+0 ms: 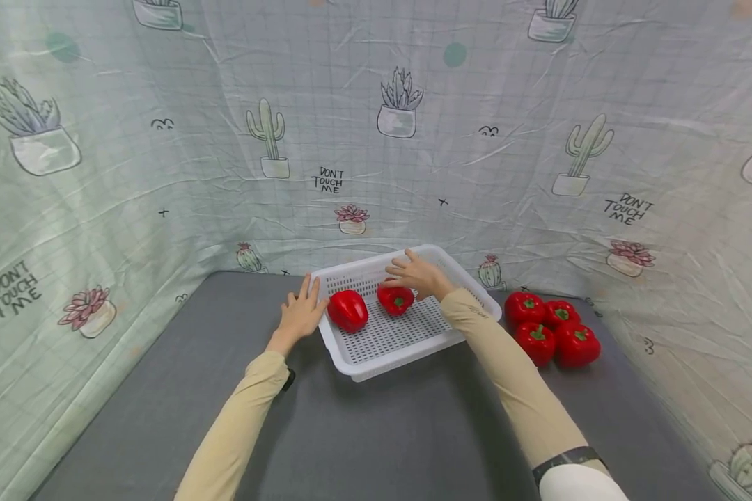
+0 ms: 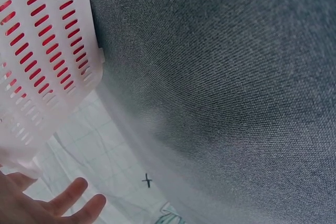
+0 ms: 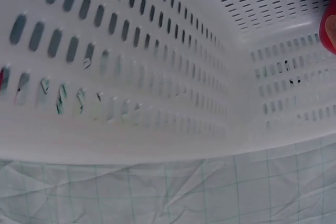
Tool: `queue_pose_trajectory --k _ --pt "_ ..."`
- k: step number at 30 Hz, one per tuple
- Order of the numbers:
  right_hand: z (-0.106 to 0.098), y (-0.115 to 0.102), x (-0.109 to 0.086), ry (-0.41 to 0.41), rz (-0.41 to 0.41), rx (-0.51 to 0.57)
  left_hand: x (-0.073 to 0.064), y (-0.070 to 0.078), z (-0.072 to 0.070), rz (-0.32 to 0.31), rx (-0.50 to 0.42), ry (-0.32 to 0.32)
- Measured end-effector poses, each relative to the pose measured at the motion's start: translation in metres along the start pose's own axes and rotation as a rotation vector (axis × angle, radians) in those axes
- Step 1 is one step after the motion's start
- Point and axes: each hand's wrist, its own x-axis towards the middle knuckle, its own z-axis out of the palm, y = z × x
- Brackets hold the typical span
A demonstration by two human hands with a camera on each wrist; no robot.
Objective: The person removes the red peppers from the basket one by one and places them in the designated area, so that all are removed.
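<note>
So, a person seems to be working on loading red bell peppers into a white plastic basket [image 1: 407,350], which is sitting askew near the middle of the table's [image 1: 376,431] far edge. The right hand [image 1: 421,276] is reaching in over the basket's far side, and at least one finger is lying against the stem-up pepper [image 1: 395,299]. Honestly can't tell whether that grip is pinching the pepper or only touching it. Another pepper [image 1: 348,311] is lying on its side by the basket's left wall. The left hand [image 1: 301,311] is spreading its fingers wide at the basket's left corner, looking like it's steadying the rim rather than clasping anything.

My read: they're on the placing step, second pepper of six. Next move is probably calling for clearing the fingers off that pepper, lifting over the rim and heading for the four other peppers [image 1: 537,339], which are clustering near the table's far right corner.

Material-wise, the peppers are looking glossy, chunky and lobed, with green stems showing on most, so a broad grasp should be suiting them. The basket is showing rows of slots and a smooth rolled rim. Dark grey cloth with a fine ribbed weave is covering the table, and a wrinkly cactus-print sheet [image 1: 345,90] is hanging behind.
</note>
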Motion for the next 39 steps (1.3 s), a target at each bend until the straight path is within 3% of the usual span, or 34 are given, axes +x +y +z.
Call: queue_pose_trajectory --k 6,16,24,32,39 --pt "0.004 -0.005 0.008 -0.024 0.010 0.012 0.001 0.000 0.001 -0.003 -0.002 0.000" --pt "0.006 -0.018 0.014 -0.025 0.015 -0.087 0.002 0.000 0.002 0.000 -0.015 0.006" --pt "0.006 -0.022 0.016 -0.010 0.020 -0.033 0.001 0.000 0.001 -0.012 -0.014 -0.002" --pt "0.005 -0.021 0.015 -0.007 0.028 0.087 0.000 0.001 0.002 -0.009 -0.021 0.005" --pt "0.000 -0.018 0.014 -0.038 0.048 0.089 0.000 0.001 0.001 0.000 -0.024 0.010"
